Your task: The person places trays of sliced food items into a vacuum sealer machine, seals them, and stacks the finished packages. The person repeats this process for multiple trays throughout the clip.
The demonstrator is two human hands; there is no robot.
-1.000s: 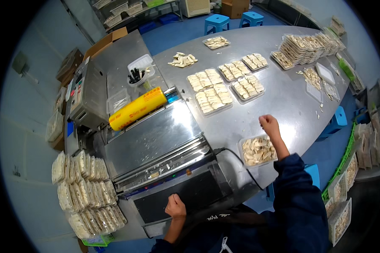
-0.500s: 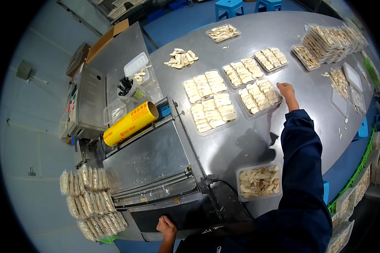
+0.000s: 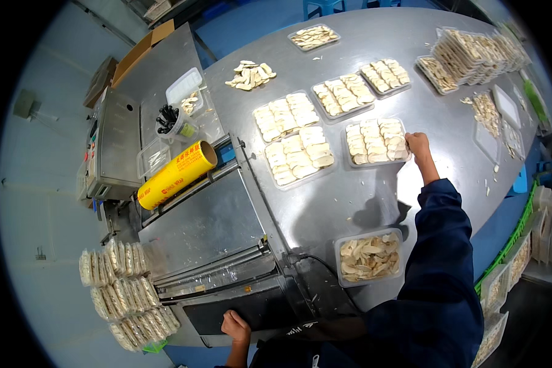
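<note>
My right hand (image 3: 418, 146) grips the right edge of a clear plastic tray (image 3: 376, 142) filled with rows of pale, dried mushroom-like slices. Further trays of the same slices lie to its left and behind it, among them a filled tray (image 3: 299, 157) and another tray (image 3: 343, 95). Over the black front plate (image 3: 245, 316) of the wrapping machine, my left hand (image 3: 235, 326) is curled into a fist, with nothing showing in it. Nearer to me than the gripped tray stands a deeper tub (image 3: 370, 257) of loose, browner slices.
A yellow film roll (image 3: 178, 175) rests on the machine at left. Wrapped packs (image 3: 122, 294) are stacked at the near left. Stacked trays (image 3: 472, 58) stand at the far right, near loose slices (image 3: 487, 112). A pile of slices (image 3: 250, 75) lies on the metal table.
The gripped tray has slid toward me, away from the trays behind it, and turned straighter, my right hand moving with it. The whole view has shifted slightly. My left hand stays in a fist.
</note>
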